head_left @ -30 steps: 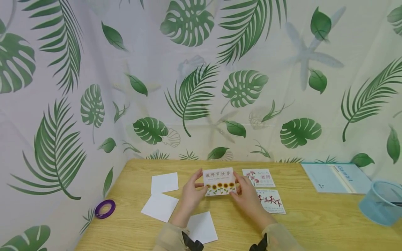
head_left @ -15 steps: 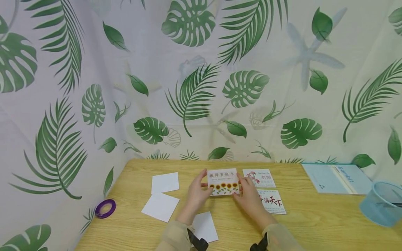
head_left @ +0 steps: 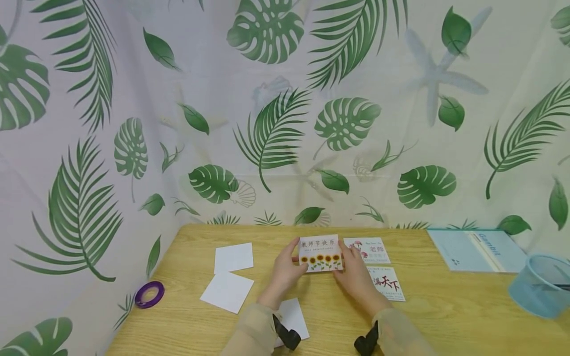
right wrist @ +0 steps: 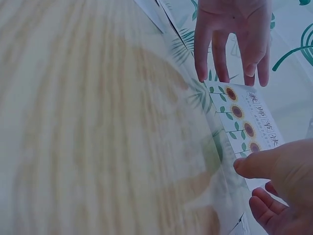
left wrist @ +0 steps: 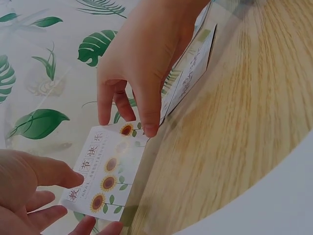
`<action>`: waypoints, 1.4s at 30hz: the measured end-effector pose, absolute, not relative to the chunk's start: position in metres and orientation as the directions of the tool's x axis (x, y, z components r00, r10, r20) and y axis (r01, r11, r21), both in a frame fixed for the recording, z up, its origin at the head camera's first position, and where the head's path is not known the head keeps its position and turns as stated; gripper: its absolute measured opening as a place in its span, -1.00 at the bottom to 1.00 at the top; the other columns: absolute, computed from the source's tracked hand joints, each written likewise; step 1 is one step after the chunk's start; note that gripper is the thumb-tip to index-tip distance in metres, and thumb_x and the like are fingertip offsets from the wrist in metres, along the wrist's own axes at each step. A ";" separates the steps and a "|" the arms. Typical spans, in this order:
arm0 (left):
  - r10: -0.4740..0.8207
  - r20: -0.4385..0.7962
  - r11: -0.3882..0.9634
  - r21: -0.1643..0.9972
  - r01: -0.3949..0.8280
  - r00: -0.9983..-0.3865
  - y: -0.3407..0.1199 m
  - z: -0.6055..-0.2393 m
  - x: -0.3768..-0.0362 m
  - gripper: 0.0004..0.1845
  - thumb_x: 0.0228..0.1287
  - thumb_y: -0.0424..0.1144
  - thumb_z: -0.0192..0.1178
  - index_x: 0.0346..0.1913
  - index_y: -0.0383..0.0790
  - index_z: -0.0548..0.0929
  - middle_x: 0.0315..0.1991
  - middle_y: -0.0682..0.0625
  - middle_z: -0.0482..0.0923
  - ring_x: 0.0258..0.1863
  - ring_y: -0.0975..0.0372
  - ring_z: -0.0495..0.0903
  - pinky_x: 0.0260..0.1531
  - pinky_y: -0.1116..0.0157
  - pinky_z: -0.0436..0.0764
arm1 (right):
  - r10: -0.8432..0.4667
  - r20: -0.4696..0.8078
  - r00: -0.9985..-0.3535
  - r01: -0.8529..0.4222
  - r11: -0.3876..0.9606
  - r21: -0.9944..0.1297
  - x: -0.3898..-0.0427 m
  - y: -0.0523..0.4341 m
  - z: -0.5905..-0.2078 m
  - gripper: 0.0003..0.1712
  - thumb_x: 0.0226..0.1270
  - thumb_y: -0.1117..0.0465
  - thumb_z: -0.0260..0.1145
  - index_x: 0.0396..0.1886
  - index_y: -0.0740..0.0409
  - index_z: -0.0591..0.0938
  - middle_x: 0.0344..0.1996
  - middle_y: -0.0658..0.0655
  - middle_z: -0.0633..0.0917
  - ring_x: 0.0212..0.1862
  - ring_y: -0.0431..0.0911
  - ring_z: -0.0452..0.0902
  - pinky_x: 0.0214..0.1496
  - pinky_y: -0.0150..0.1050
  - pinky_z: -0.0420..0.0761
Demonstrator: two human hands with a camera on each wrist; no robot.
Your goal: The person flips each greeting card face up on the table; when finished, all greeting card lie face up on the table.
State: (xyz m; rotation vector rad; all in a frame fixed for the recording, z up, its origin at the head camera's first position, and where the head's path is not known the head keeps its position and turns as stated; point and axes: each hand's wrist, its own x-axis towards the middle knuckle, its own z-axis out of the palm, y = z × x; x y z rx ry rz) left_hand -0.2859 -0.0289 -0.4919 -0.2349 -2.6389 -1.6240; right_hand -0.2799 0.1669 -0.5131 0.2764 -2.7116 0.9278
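A small card with sunflowers and Chinese writing (head_left: 319,253) is held up above the table between both hands. My left hand (head_left: 285,271) pinches its left edge; in the left wrist view the left thumb (left wrist: 57,172) lies over the printed face. On the right edge, my right hand (head_left: 356,275) grips the card, its thumb (right wrist: 257,165) on the face in the right wrist view. Beyond the right hand lie a card with pink flowers (head_left: 369,250) and a card with red characters (head_left: 388,284), the latter partly hidden by that hand.
Two blank white cards (head_left: 234,258) lie on the left of the wooden table (head_left: 187,326), and another white card (head_left: 294,319) is partly under the left sleeve. A purple tape roll (head_left: 149,294) sits far left. A light blue booklet (head_left: 478,251) and blue mesh pen holder (head_left: 540,287) stand right.
Both hands have shifted the sunflower card a little to the right in the head view, and it now sits slightly higher. The cards on the table have stayed where they were.
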 end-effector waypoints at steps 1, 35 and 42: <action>0.112 0.109 0.446 0.883 0.148 -0.988 -0.028 -0.492 -0.286 -0.17 0.08 -0.48 0.32 0.47 -0.25 0.29 0.40 -0.30 0.32 0.05 -0.05 0.57 -0.29 0.33 0.67 | -0.093 0.297 -0.950 -0.255 0.779 -0.573 -0.281 0.167 -0.514 -0.03 0.06 0.41 0.49 0.45 0.43 0.23 -0.03 0.35 0.49 -0.33 -0.11 0.38 -0.24 -0.15 0.54; 0.117 0.059 0.413 0.905 0.102 -0.991 -0.017 -0.498 -0.300 -0.21 0.14 -0.51 0.28 0.47 -0.27 0.27 0.22 -0.33 0.46 0.06 -0.07 0.56 -0.13 0.21 0.68 | -0.082 0.210 -0.974 -0.177 0.852 -0.492 -0.293 0.174 -0.512 -0.12 0.12 0.35 0.48 0.40 0.49 0.29 0.18 0.56 0.46 0.17 0.42 0.42 0.25 0.23 0.48; 0.115 0.043 0.405 0.910 0.086 -0.992 -0.015 -0.498 -0.302 -0.20 0.12 -0.53 0.29 0.47 -0.27 0.28 0.22 -0.32 0.46 0.06 -0.07 0.56 -0.13 0.24 0.68 | -0.094 0.226 -0.970 -0.183 0.891 -0.415 -0.296 0.176 -0.511 -0.25 0.10 0.29 0.50 0.27 0.50 0.44 0.11 0.50 0.55 0.13 0.37 0.44 0.22 0.23 0.43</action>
